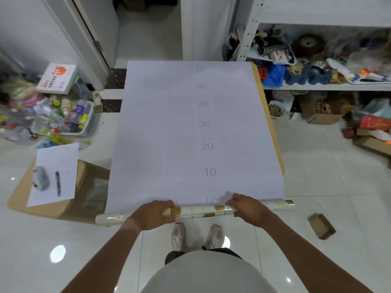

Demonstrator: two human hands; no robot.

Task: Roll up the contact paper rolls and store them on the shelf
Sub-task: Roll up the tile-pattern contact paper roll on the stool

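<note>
Contact paper roll (198, 212): lies crosswise in front of the person, its rolled part showing a white and gold tile pattern; both hands hold it above the white tiled floor (317, 166).
Unrolled sheet (190, 134): stretches away from the roll toward the doorway, white backing side up, printed with grid lines and the numbers 10 to 50; a tan strip runs along its right edge.
Left hand (155, 214): grip wrapped around the roll left of its middle — fingers curled over the top.
Right hand (246, 208): grip wrapped around the roll right of its middle, fingers curled over it where the sheet meets the roll.
Shelf (325, 86): white metal unit at the right, well apart from the roll, its boards crowded with bags, bowls and boxes.
Cardboard box (63, 187): on the floor at the left, beside the sheet, with a sheet of paper (55, 172) and a pen (57, 182) on top.
Plastic bin (69, 117): further left — full of bottles.
Small box (321, 226): on the floor at the right.
Shoes (196, 235): just below the roll.
</note>
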